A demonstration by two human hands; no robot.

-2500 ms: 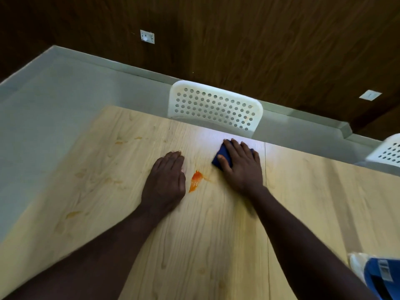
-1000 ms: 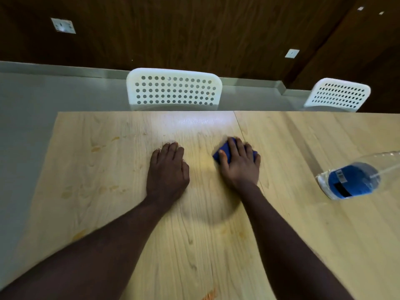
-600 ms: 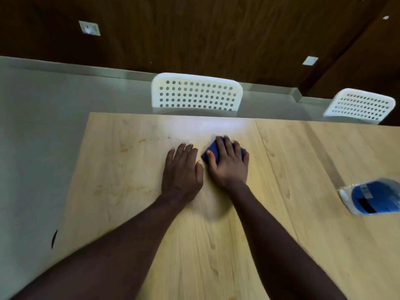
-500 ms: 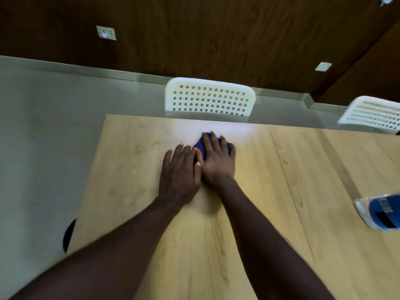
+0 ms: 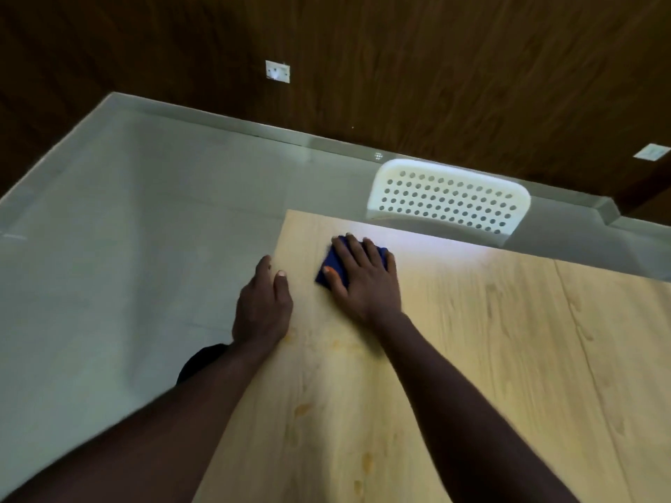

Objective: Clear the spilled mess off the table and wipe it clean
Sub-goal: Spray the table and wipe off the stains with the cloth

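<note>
**Q:** What lies under the right hand (image 5: 363,285)?
**A:** A dark blue cloth (image 5: 325,267), flat on the wooden table (image 5: 472,357). It is pressed beneath straight, slightly spread fingers (image 5: 341,250) and shows beside the thumb and between the fingertips.
**Q:** Surroundings?
**A:** Faint orange stains (image 5: 302,408) lie nearer the wrists, and a white perforated chair (image 5: 450,201) stands beyond the fingertips. The left hand (image 5: 261,310) sits at the table edge, thumb on top, other fingers mostly hidden — curl unclear.
**Q:** Orientation?
**A:** The exposed edge runs along the fingers toward the chair — the hand covers the long axis.
</note>
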